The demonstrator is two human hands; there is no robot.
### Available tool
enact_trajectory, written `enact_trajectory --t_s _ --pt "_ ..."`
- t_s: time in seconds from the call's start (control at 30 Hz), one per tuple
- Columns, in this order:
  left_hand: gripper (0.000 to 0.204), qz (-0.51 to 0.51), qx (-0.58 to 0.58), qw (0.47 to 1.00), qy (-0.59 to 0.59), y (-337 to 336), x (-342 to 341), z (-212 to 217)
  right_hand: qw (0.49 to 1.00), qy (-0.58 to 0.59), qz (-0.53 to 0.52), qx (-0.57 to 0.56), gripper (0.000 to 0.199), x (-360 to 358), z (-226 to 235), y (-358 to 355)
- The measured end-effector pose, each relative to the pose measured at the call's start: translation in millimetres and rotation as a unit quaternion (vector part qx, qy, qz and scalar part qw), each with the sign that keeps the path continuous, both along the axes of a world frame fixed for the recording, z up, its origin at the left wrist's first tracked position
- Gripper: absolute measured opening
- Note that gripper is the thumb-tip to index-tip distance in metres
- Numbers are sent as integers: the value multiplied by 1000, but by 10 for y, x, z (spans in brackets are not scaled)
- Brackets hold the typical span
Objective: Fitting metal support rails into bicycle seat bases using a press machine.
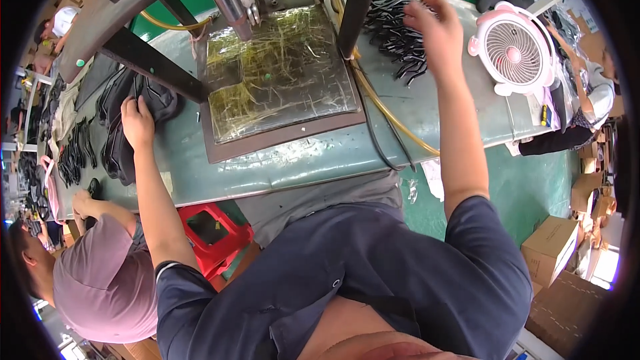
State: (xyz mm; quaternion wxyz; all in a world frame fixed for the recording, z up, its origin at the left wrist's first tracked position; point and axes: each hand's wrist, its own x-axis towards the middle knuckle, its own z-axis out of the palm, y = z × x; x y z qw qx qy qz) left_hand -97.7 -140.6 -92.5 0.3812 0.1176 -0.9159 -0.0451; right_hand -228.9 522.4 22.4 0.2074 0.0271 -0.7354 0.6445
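Observation:
My left hand [137, 123] is at the left side of the bench with its fingers closed on a black fabric piece [120, 153], which lies bunched with more dark cloth around it. I cannot make out its exact kind. At the right, my right hand [440, 37] is raised near a pile of thin black strips [393, 33]. Its fingers are apart and slightly blurred, and nothing shows in them. Between the hands stands a press with a flat plate [280, 87] covered in creased, yellowish clear film. A metal cylinder [227, 0] hangs over the plate's far edge.
Dark press posts [360, 7] rise between my hands. A yellow hose [393, 123] and black cables cross the bench right of the plate. A pink and white fan [513, 53] stands far right. A person [100, 273] works close at left, beside a red stool [217, 233].

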Motion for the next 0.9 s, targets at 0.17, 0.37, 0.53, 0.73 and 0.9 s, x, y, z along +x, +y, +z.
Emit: enact_trajectory --t_s 0.17,0.37,0.53,0.73,0.9 --pt "25 -15 71 997 -16 963 1224 261 981 154 72 95 39 1005 -341 -236" --pt "11 -226 21 974 -24 1826 2000 431 839 278 389 258 38 1630 -115 -897" --pt "24 -406 24 912 -47 2776 1229 482 740 297 461 389 94 1584 -269 -1477" --pt "22 -427 99 895 -87 2936 1084 297 748 310 444 384 92 1354 -530 -1438" --pt "20 -416 127 897 -76 2960 1085 203 761 267 442 393 87 1396 -513 -1449"
